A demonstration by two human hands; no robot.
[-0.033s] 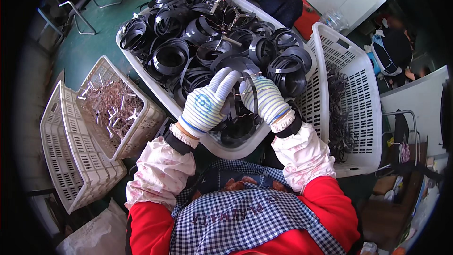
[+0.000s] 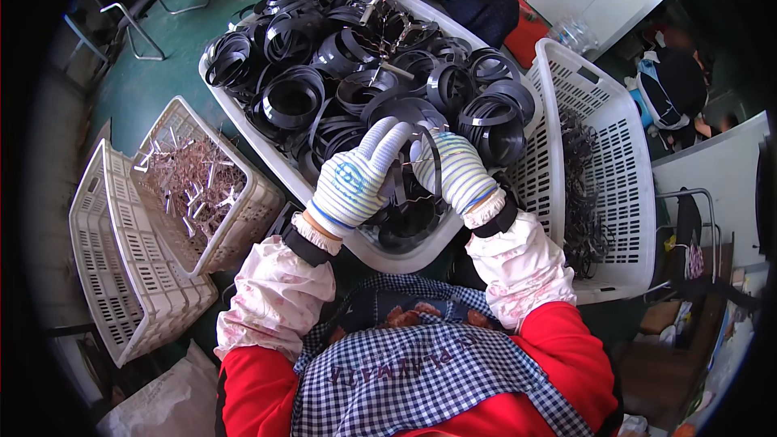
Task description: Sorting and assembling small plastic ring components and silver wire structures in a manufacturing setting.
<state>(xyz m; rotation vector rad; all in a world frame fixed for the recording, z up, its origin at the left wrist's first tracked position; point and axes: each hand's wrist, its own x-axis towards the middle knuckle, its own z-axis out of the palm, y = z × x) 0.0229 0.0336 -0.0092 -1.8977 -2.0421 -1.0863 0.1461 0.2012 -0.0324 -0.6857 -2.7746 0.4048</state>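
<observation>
Both my hands wear pale striped gloves over the near end of a white bin (image 2: 391, 262) heaped with black strip coils (image 2: 291, 99). My left hand (image 2: 352, 184) is closed, two fingers stretched along a black coil and the others bent at its near side. Beside it my right hand (image 2: 455, 168) is closed on a looped black strip (image 2: 438, 168), which curves down in front of its fingers. A thin copper-coloured wire (image 2: 416, 161) shows between the hands. The fingertips are partly hidden by the strip and coils.
At left, a white crate (image 2: 225, 252) holds copper wires and silvery pieces, beside another crate (image 2: 121, 307). To the right, a tall white basket (image 2: 619, 186) contains dark strips. A gloved person (image 2: 477, 8) sits beyond the bin. A chair (image 2: 154, 0) stands far left.
</observation>
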